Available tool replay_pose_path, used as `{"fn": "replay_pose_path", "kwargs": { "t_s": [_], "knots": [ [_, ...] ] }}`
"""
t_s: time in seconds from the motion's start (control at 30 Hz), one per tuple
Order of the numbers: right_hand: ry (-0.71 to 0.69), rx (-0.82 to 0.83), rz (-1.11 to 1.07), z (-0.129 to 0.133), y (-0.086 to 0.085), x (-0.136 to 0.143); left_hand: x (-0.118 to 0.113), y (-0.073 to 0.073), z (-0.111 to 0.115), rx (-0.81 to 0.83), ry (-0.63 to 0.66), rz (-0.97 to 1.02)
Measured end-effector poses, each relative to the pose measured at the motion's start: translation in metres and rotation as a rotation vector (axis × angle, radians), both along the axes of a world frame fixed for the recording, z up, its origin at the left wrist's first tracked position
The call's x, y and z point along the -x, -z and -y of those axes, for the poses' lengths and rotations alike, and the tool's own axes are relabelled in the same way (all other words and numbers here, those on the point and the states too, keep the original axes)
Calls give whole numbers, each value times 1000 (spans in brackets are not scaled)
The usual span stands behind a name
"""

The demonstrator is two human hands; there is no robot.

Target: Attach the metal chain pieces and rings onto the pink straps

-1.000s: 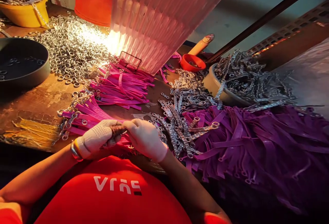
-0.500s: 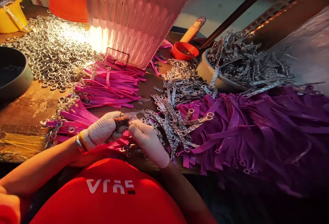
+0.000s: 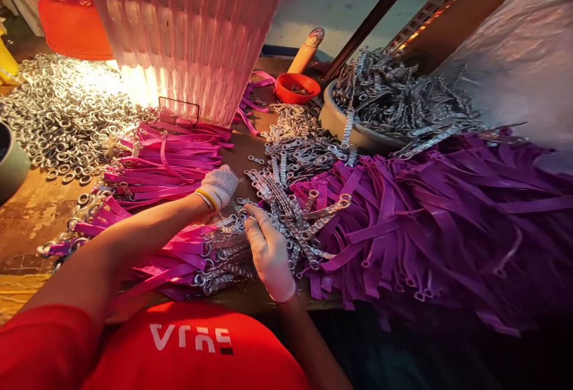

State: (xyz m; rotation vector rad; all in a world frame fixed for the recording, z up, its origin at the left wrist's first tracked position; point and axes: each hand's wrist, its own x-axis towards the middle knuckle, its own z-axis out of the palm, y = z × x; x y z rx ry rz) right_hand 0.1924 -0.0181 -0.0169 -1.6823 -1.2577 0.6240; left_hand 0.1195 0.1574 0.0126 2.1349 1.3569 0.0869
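Observation:
My left hand (image 3: 218,188), in a dotted white knit glove, reaches forward over the tabletop, beside the front ends of the pink straps (image 3: 156,157). Its fingers look curled down, and whatever they hold is hidden. My right hand (image 3: 269,258), in a thin pale glove, has its fingertips pinched at the ring end of a braided metal chain (image 3: 230,221). Other braided chains (image 3: 233,252) lie between my hands and the table's front edge, with rings joining them to pink straps (image 3: 179,252).
A heap of metal rings (image 3: 67,115) spreads at the left beside a dark bowl (image 3: 13,166). Purple straps (image 3: 425,217) pile at the right, below a tub (image 3: 353,130) of braided chains. A red dish (image 3: 298,88) and a corrugated translucent sheet (image 3: 188,37) stand at the back.
My hands have parted. The left moved forward and the dark brown object it gripped no longer shows. My right hand dropped slightly toward the chains. The view swung right.

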Motion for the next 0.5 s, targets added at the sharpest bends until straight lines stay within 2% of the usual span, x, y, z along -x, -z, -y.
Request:
{"fn": "replay_pose_path", "kwargs": {
  "t_s": [0.07,0.17,0.23,0.27,0.37,0.43,0.5],
  "knots": [
    [-45,-9,-5,1,-5,-1,12,-8,6,-53,17,-33],
    [-102,-94,17,-3,-15,2,55,-25,28,-148,84,41],
    [-155,-182,72,-9,-22,11,94,-35,50,-150,-14,319],
    [-199,-221,92,-13,-26,16,112,-39,62,-66,-79,428],
    [-379,-298,110,-24,-35,38,155,-46,96,328,-228,702],
    [-459,-309,168,-28,-39,53,169,-45,115,482,-297,808],
    [-475,-299,309,-27,-41,65,174,-41,129,531,-339,840]
  ]
}}
